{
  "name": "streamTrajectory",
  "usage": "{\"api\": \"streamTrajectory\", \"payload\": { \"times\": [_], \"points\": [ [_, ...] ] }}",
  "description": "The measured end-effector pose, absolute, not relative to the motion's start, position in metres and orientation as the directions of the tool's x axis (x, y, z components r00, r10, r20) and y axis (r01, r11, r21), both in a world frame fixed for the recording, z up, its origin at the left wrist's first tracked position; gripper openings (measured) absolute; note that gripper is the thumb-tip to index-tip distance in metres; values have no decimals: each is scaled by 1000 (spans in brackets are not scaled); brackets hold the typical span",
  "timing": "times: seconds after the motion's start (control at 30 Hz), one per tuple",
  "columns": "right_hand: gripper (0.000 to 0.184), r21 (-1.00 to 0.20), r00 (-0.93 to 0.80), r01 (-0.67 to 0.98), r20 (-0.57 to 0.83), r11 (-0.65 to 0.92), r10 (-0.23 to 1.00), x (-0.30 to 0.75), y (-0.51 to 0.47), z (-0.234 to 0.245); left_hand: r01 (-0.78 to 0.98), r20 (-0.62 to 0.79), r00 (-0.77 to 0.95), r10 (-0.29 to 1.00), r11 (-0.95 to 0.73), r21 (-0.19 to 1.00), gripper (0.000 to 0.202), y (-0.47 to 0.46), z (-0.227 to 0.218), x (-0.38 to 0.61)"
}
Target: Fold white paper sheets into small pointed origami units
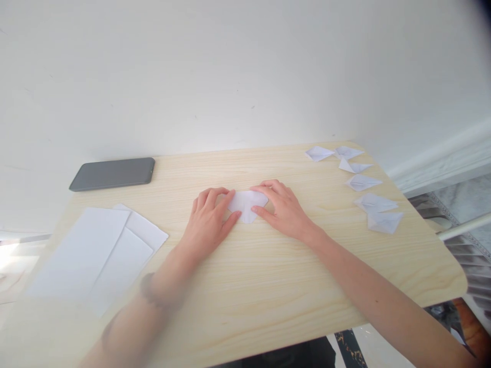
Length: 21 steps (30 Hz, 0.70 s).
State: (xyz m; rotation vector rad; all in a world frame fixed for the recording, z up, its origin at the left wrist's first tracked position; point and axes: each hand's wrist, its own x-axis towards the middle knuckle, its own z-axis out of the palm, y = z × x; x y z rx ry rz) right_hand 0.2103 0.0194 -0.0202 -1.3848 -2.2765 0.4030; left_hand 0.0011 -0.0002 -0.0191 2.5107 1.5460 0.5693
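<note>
A small folded piece of white paper [247,200] lies on the light wooden table in front of me. My left hand [210,217] grips its left side between thumb and fingers. On the opposite side, the thumb and index finger of my right hand [282,208] pinch the right edge. The paper is wide along its top and narrows to a short tab toward me. Fingertips cover both of its side corners.
Several folded paper pieces [363,182] lie along the table's right side. Loose white sheets [88,245] overlap at the left, below a dark grey phone [114,174]. A white wall [230,76] rises behind the wooden table [268,286].
</note>
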Motion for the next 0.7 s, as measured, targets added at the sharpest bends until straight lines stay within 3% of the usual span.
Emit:
{"api": "streamTrajectory", "payload": {
  "times": [0.17, 0.33, 0.47, 0.6, 0.7],
  "points": [
    [29, -505, -398, 709, 289, 492, 870, 209, 18, -19, 834, 276, 368, 888, -446, 324, 51, 1, -22, 1],
    [21, -537, -393, 654, 362, 533, 846, 207, 18, -18, 785, 297, 372, 880, -469, 406, 40, 1, -19, 1],
    [18, -606, -386, 606, 343, 516, 856, 209, 19, -19, 716, 316, 412, 855, -518, 468, 32, 1, -15, 2],
    [30, -706, -380, 537, 286, 462, 880, 211, 21, -19, 744, 332, 442, 833, -547, 384, 39, 2, -15, 1],
    [21, -718, -392, 531, 263, 450, 882, 210, 23, -18, 761, 335, 463, 821, -562, 324, 37, 3, -17, 0]
  ]
}}
